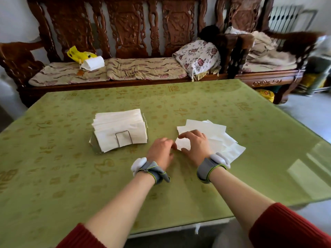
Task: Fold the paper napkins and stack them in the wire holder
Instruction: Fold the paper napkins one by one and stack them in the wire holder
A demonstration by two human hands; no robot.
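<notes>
A carved dark wooden bench [125,33] runs along the far wall, with patterned seat cushions, a flowered pillow [198,56] leaning at its right end and a yellow plastic bag [79,54] with a white packet beside it on the left part of the seat. In front of it stands a table [89,185] covered with a green cloth printed with gold characters. On the cloth, left of the middle, a wire holder [124,138] holds a thick stack of folded napkins [120,127], its thin wire loop standing upright against the near face of the stack. To the right of the holder, a little apart from it, loose unfolded napkins [215,135] lie spread and overlapping flat on the cloth. Two bare forearms with red sleeves pushed up reach from the near edge, each wrist wearing a grey strap with a white pad. The right hand [196,145] rests on the left part of the loose sheets, fingers spread and curled, thumb and fingertips pressing the top sheet. The left hand [161,152] lies just beside it at the sheets' left edge, fingers bent together toward the paper; whether they pinch it I cannot tell.
</notes>
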